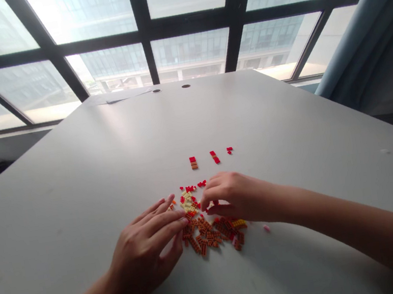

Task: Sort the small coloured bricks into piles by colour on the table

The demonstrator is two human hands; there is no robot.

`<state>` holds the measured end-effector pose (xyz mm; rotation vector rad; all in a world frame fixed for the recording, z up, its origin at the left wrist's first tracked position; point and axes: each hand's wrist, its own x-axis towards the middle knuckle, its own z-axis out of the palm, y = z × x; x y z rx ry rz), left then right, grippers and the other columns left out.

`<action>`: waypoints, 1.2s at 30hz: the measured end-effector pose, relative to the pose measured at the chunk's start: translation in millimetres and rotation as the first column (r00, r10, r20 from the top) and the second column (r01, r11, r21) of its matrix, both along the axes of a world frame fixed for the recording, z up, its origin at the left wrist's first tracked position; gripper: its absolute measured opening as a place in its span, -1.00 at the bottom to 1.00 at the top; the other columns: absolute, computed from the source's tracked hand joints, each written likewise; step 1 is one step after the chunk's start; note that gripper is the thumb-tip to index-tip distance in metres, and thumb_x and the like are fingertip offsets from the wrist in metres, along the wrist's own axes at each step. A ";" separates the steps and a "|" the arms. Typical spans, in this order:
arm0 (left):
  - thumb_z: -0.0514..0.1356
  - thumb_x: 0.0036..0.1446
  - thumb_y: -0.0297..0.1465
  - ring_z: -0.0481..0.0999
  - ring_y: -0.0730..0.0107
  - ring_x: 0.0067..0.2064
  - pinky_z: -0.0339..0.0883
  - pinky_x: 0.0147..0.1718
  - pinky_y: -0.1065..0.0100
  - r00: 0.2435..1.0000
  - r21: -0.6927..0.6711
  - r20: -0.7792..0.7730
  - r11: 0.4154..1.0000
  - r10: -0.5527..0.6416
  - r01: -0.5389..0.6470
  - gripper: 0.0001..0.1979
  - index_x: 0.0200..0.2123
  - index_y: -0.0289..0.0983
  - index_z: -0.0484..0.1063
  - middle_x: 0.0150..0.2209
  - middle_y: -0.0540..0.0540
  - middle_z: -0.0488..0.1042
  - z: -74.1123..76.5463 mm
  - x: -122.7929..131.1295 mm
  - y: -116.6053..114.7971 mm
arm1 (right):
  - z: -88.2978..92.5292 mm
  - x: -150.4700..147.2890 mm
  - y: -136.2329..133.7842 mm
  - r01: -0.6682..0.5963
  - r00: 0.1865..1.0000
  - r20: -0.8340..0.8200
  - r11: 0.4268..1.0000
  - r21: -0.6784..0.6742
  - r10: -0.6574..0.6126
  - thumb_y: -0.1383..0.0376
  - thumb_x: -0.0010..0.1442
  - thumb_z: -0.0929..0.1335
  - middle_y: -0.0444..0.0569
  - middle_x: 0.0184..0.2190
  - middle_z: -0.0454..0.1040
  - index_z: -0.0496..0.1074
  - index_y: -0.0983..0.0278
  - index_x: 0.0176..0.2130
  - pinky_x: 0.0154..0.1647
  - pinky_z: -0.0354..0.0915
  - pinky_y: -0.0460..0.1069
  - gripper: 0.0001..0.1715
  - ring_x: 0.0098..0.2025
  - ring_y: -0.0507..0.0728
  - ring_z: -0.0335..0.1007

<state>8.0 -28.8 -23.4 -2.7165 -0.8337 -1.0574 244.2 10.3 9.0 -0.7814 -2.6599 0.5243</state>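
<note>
A pile of small toy building bricks lies on the white table, with brown bricks at the near side and cream bricks and red ones behind them. My left hand rests at the pile's left edge, fingers stretched out, their tips touching or just over the bricks. Over the right part of the pile is my right hand, its thumb and forefinger curled together in a pinch low among the bricks. What sits between those fingertips, if anything, is too small to make out. Yellow bricks show below the right hand.
Beyond the pile stand a red-and-brown group of bricks, a red group and small red pieces. A pink piece lies to the right. Paper and two round holes are at the table's far edge, before windows.
</note>
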 end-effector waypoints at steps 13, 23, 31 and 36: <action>0.17 0.09 -0.55 0.51 0.28 0.02 0.40 0.06 0.29 1.000 -0.009 0.002 1.000 -0.018 0.018 -0.79 -0.20 -0.26 0.50 -0.19 -0.05 0.60 -0.7 0.0 1.0 | 6.2 72.9 56.9 0.542 0.836 -0.155 0.836 0.091 -0.526 0.32 -0.03 0.37 -0.12 -0.51 0.55 0.48 0.27 -0.43 -0.31 0.40 -0.07 -0.92 -0.45 0.05 0.47; 0.18 0.10 -0.54 0.50 0.28 0.03 0.40 0.06 0.30 1.000 0.002 -0.003 1.000 -0.018 0.018 -0.80 -0.19 -0.27 0.48 -0.19 -0.06 0.61 -0.6 -0.9 1.0 | -14.7 101.9 78.5 0.646 0.761 -0.045 0.762 -0.051 -0.648 0.14 -0.04 0.40 -0.11 -0.49 0.54 0.57 0.21 -0.39 -0.35 0.32 -0.06 -0.77 -0.40 0.07 0.45; 0.18 0.09 -0.55 0.51 0.28 0.02 0.39 0.07 0.31 1.000 -0.004 0.005 1.000 -0.021 0.021 -0.80 -0.19 -0.26 0.49 -0.19 -0.06 0.60 -0.5 -0.4 1.1 | -19.8 102.2 80.5 0.669 0.742 -0.010 0.741 -0.053 -0.670 0.07 -0.05 0.42 -0.09 -0.48 0.54 0.59 0.20 -0.37 -0.39 0.24 -0.06 -0.71 -0.43 0.05 0.34; 0.18 0.09 -0.55 0.51 0.27 0.02 0.40 0.06 0.29 1.000 0.002 -0.003 1.000 -0.019 0.019 -0.78 -0.18 -0.25 0.48 -0.18 -0.05 0.60 -0.6 -0.9 1.3 | -20.9 98.6 77.7 0.674 0.738 -0.045 0.739 -0.019 -0.674 0.07 -0.04 0.42 -0.09 -0.47 0.55 0.57 0.21 -0.41 -0.38 0.25 -0.05 -0.72 -0.45 0.05 0.33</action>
